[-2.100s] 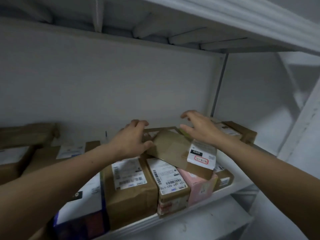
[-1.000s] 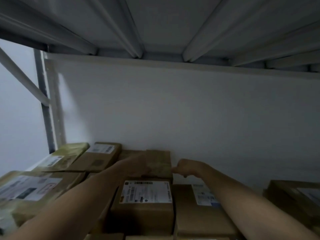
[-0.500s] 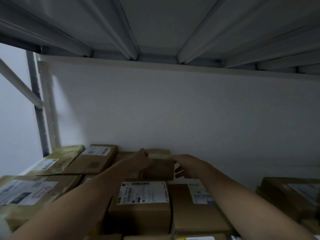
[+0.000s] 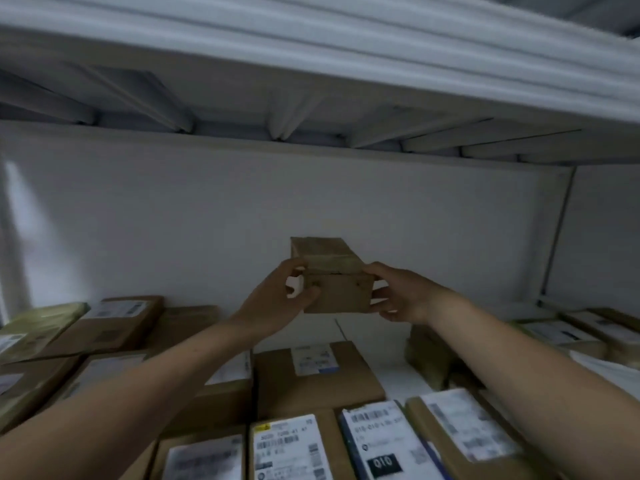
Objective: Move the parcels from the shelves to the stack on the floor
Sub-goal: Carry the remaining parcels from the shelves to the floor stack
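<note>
Small brown box (image 4: pixel 334 277) is now lifted clear of the shelf parcels (image 4: pixel 317 374), up from where it sat at the back wall. Left hand (image 4: pixel 277 303) grips its left end, fingers curled round. Right hand (image 4: pixel 401 296) clamps the right end. Box is held level in mid-air.

Dim, cool grey-blue light overall. Brightest streak at far left of back wall (image 4: pixel 19 202), so light comes from left. Upper shelf (image 4: pixel 242 109) underside shaded between ribs; its front edge bows down toward right. Held box (image 4: pixel 337 294) fairly sharp, near face dull. Near labels (image 4: pixel 204 459) mostly smeared. Soft blur along all 4 frame edges.
</note>
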